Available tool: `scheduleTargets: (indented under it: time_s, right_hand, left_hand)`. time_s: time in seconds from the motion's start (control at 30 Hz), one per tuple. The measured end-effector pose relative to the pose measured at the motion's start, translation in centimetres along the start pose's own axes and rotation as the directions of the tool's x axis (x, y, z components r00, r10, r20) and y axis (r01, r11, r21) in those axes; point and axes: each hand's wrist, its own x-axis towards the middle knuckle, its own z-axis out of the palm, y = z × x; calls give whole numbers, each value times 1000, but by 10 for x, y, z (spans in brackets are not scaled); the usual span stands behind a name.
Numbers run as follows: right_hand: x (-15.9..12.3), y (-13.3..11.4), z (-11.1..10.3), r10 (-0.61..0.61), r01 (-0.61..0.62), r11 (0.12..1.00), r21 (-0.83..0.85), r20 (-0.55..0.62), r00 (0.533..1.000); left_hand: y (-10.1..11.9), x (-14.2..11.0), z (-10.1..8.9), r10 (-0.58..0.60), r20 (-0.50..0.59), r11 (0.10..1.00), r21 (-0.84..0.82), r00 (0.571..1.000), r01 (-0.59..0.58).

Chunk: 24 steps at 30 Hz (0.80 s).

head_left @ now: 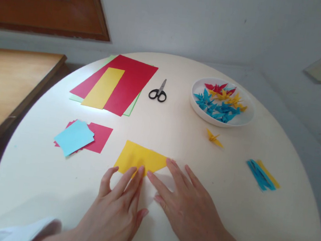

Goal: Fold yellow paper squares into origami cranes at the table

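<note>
A sheet of yellow paper (140, 157), partly folded, lies flat on the table in front of me. My left hand (120, 205) rests on its near edge, fingers stretched out and fingertips pressing the paper. At the right side, my right hand (185, 198) has its fingers spread, with fingertips on the paper's right corner and near edge. Neither hand is wrapped around anything. Part of the near edge is hidden under the fingertips. A yellow paper crane (214, 138) lies to the right, beyond my right hand.
On the round white table (82, 200) are scissors (159, 92), a white dish (219, 123) of red, yellow and blue paper cranes, and large coloured sheets (136, 81). Blue and red paper squares (74, 137) lie left; blue and yellow strips (261, 175) lie right. A wall stands behind.
</note>
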Motion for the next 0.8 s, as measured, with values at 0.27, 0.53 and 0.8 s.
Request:
scheduleTargets:
  time_s: [0.27, 0.53, 0.8]
  right_hand:
    - [-2, 3, 0, 10, -11, 1000, -22, -71, 997]
    - [6, 12, 4, 54, -52, 999, 14, -152, 987]
    - [13, 16, 13, 59, -37, 991, 128, -174, 983]
  left_hand:
    - [-2, 1, 0, 39, 28, 999, -1, 999, -39]
    - [-5, 3, 7, 42, -55, 999, -30, 998, -44]
    - [-17, 17, 7, 26, -17, 983, -182, 1000, -29]
